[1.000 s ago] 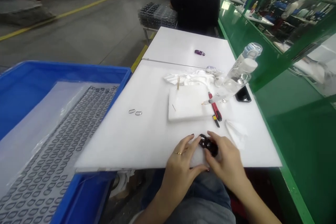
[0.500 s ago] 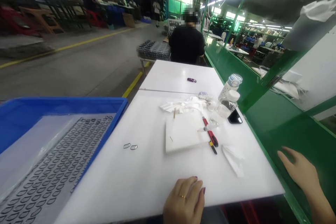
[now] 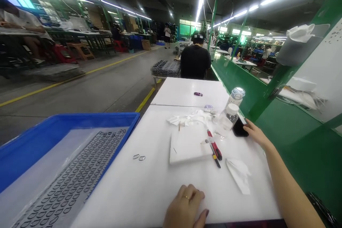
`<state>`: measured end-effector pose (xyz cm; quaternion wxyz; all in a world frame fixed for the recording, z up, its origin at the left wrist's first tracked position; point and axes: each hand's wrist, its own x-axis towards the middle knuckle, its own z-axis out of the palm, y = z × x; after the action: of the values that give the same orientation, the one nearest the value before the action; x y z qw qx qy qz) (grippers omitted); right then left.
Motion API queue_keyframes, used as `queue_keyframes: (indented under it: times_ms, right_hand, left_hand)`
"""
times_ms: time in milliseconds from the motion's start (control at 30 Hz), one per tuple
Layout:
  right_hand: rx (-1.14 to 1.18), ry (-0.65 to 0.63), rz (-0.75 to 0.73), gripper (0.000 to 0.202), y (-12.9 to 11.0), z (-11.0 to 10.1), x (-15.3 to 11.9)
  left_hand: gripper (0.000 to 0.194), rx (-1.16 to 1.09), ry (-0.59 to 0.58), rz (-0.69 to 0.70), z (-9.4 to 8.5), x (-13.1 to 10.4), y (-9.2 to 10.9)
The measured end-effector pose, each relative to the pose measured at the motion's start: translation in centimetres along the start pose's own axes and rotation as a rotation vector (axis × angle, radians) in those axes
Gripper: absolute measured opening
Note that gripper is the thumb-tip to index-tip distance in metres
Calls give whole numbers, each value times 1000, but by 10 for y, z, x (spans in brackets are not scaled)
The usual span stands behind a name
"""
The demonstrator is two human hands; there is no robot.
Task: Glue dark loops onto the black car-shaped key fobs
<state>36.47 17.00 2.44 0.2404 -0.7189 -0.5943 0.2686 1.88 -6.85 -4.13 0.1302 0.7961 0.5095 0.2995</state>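
My left hand (image 3: 185,205) rests at the table's near edge, fingers loosely curled and thumb apart, with nothing visible in it. My right hand (image 3: 255,132) grips the right edge of a black phone (image 3: 239,128), which lies on the white table (image 3: 120,188). A white pad (image 3: 187,146) lies mid-table, with a red cutter (image 3: 216,148) and a small black-and-yellow tool (image 3: 216,160) along its right side. Two small metal frames (image 3: 139,157) lie to its left. A folded tissue (image 3: 239,174) is nearer me on the right.
At the left stands a blue bin (image 3: 93,119) with rows of small frames on a sheet. Crumpled tissue (image 3: 189,118), a clear jar (image 3: 232,114) and a bottle (image 3: 236,96) stand beyond the pad. A green partition (image 3: 294,139) borders the right. A person in black (image 3: 195,61) sits ahead.
My right hand has moved forward and left from beside the partition onto the phone. My left thumb has spread away from the fingers. The view has tilted up.
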Motion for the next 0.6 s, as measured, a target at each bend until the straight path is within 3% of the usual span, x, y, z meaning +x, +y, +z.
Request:
queue_keyframes:
  times_ms: [133,233,333,467,533,600]
  right_hand:
    - [136,-19,-28,80,14,0,-3]
    - [81,77,-47,77,9,8,14]
    - [73,184,-7,60,0,15,36]
    - [119,234,4,46,-2,23,50]
    - [150,227,-9,43,3,24,50]
    - [176,213,-19,41,7,24,49]
  left_hand:
    - [26,93,-370,-127,-21,21,10]
    - [28,192,-585,-171,-33,43,25]
    - [34,247,-717,-179,-41,61,34]
    - [35,284,-855,-125,-43,71,29]
    - [30,329,-892,-48,-46,74,25]
    - [21,361,-893,128,-54,78,27]
